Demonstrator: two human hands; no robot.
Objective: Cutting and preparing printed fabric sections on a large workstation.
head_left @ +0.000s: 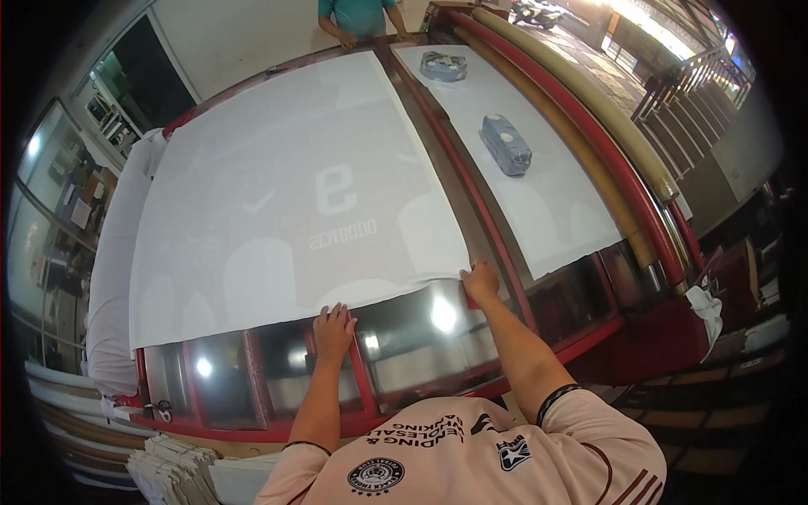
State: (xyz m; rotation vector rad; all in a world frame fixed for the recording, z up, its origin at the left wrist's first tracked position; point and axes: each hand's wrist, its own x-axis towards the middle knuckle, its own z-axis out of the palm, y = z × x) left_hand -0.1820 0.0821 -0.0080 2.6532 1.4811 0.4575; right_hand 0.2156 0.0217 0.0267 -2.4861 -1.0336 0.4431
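Note:
A wide white sheet (194, 252) lies over the red-framed machine bed. Faint jersey-panel shapes, a mirrored digit and mirrored lettering show through it. At its near edge, my left hand (334, 330) rests with the fingers laid on the sheet and the thumb to one side. Farther right, the fingers of my right hand (481, 282) are closed on the near right corner of the same sheet. The edge between my two hands is slightly rippled.
Right of a red bar, two grey taped bundles (507, 145) sit on a narrower white sheet (547, 227). Long rollers (581, 126) flank the bed's right side. Another person (360, 18) stands at the far edge, hands on it. Scissors (160, 410) lie near left; stacked folded material (172, 470) is below.

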